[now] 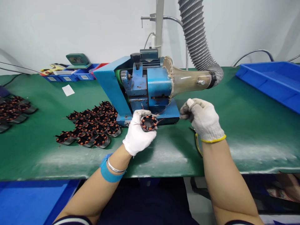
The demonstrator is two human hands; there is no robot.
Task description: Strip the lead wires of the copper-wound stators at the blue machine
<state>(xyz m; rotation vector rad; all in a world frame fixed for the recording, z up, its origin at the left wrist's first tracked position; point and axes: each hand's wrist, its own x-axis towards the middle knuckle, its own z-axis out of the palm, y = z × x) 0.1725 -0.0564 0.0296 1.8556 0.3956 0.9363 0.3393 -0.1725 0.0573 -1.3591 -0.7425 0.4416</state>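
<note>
In my white-gloved left hand (140,132) is a motor stator (149,123), a ring with copper windings and black insulation. Its open face is turned up toward me, and thin wire ends stick out from its rim. It is held just in front of the blue machine (150,90). My right hand (202,118), in a white glove with a yellow cuff, is apart from the stator, at the machine's right front corner. Its fingers are curled together, and whatever they may pinch is hidden. Below that wrist lies a tool with yellow-and-black handles (198,145), partly covered.
More stators (90,126) stand grouped left of the machine, with another group (16,109) at the far left. A grey hose (199,37) joins the machine's clear funnel (187,80). Small blue bins (70,76) sit behind; a blue tray (269,78) lies at right.
</note>
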